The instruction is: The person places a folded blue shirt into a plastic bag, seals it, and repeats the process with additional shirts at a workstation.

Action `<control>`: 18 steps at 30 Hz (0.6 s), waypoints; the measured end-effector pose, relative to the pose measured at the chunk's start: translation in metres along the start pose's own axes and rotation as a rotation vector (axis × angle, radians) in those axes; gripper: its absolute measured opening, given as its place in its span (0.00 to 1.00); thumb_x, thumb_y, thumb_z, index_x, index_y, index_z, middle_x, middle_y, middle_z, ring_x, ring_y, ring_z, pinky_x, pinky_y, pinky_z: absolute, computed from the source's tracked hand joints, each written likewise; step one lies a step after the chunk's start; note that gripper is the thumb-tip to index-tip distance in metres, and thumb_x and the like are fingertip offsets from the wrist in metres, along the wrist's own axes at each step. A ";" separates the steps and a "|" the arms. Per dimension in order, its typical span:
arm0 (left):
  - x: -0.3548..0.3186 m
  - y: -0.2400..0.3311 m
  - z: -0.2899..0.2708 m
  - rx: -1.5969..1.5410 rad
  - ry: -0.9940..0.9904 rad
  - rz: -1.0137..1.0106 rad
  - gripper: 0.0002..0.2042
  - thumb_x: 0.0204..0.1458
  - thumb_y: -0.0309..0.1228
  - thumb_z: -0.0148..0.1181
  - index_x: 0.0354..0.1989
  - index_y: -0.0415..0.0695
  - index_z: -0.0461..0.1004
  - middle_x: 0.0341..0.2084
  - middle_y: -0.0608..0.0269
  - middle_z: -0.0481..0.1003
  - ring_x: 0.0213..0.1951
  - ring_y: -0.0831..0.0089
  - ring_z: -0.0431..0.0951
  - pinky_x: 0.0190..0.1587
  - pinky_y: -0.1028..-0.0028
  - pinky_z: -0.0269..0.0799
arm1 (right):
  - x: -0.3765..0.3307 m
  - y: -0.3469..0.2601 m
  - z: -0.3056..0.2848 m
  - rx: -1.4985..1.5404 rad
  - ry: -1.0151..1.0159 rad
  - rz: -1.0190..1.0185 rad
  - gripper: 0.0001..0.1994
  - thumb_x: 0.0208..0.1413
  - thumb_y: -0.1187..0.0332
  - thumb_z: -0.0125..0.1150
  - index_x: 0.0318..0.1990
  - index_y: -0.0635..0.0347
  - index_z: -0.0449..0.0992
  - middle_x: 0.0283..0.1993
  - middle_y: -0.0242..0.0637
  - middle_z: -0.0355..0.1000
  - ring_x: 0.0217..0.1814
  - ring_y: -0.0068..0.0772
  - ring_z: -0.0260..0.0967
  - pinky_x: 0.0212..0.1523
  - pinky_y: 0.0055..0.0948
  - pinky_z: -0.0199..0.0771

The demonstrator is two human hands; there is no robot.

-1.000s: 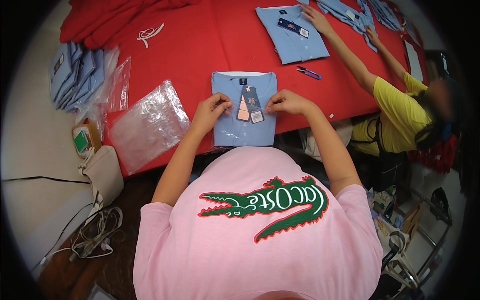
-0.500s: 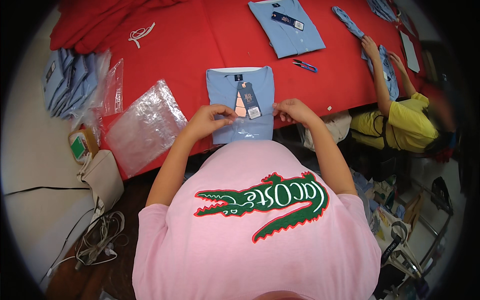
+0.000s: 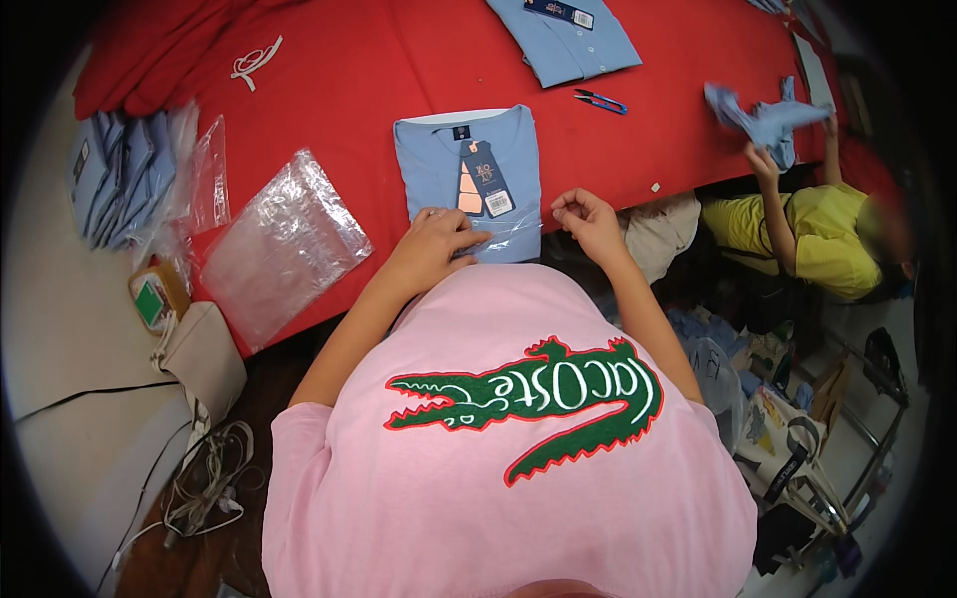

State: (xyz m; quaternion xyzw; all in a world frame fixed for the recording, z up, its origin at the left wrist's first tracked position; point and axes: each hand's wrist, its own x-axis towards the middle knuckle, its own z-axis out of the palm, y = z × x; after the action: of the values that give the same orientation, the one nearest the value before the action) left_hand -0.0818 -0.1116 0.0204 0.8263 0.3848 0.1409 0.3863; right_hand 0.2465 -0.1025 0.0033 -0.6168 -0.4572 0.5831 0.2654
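At table's near edge, left hand [image 3: 431,247] presses folded blue shirt [image 3: 469,179] flat; right hand [image 3: 588,221] loosely curled, empty. Overhanging hem could slide off.

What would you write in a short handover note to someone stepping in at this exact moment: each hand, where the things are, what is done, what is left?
Left hand: resting flat on the folded blue shirt, near its lower edge.
Right hand: loosely curled, empty, just off the shirt's lower right corner.
Shirt lies folded on the red table, hang tag on top.
Clear plastic bag lies apart, to the left.
Done: folded, tagged. Left: shirt not yet in a bag.
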 end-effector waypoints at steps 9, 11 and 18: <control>0.037 0.022 0.024 -0.220 0.122 -0.234 0.07 0.54 0.30 0.72 0.38 0.45 0.83 0.37 0.61 0.77 0.41 0.61 0.81 0.49 0.59 0.74 | 0.015 0.008 0.019 -0.046 -0.021 -0.106 0.10 0.54 0.80 0.75 0.43 0.62 0.84 0.39 0.24 0.71 0.34 0.14 0.66 0.37 0.18 0.72; 0.041 0.025 0.026 -0.091 0.207 -0.111 0.06 0.53 0.29 0.72 0.37 0.45 0.82 0.39 0.61 0.78 0.42 0.60 0.81 0.46 0.60 0.75 | 0.009 0.004 0.019 -0.103 -0.018 -0.177 0.10 0.52 0.81 0.74 0.41 0.63 0.84 0.39 0.25 0.71 0.33 0.15 0.67 0.38 0.20 0.72; 0.018 0.020 0.035 -0.003 0.034 0.118 0.08 0.54 0.27 0.72 0.40 0.45 0.80 0.43 0.60 0.77 0.46 0.58 0.81 0.48 0.61 0.76 | -0.025 0.019 0.012 -0.245 -0.027 -0.147 0.08 0.53 0.83 0.67 0.39 0.63 0.84 0.40 0.29 0.76 0.33 0.20 0.69 0.40 0.25 0.73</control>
State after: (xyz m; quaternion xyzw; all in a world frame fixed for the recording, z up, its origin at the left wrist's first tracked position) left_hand -0.0411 -0.1246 0.0108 0.8444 0.3418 0.1782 0.3720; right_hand 0.2419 -0.1353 -0.0036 -0.6015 -0.5725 0.5103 0.2238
